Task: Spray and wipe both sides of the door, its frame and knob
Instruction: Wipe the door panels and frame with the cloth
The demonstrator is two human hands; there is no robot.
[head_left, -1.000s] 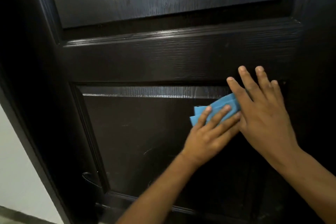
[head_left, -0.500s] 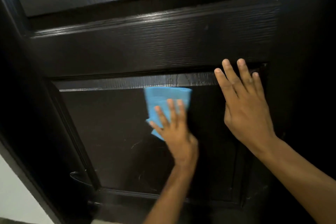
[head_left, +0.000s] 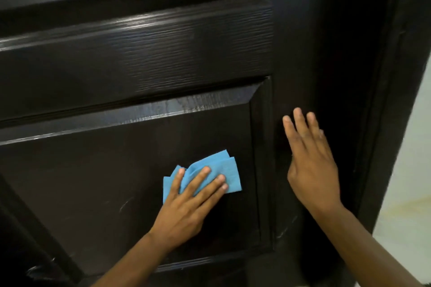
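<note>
A dark brown panelled door (head_left: pixel 144 58) fills the view. My left hand (head_left: pixel 186 205) presses a folded blue cloth (head_left: pixel 228 170) flat against the lower recessed panel, fingers straight and spread over it. My right hand (head_left: pixel 312 165) lies flat with straight fingers on the door's right stile, beside the panel's edge. The dark door frame (head_left: pixel 382 123) runs down the right side. No knob and no spray bottle are in view.
A pale wall (head_left: pixel 415 170) shows to the right of the frame. Light scratches mark the lower panel (head_left: pixel 126 205) and the stile near the bottom.
The view has swung left to right across the door. My left hand has wiped the cloth lower and to the right on the panel. My right hand has shifted onto the right stile.
</note>
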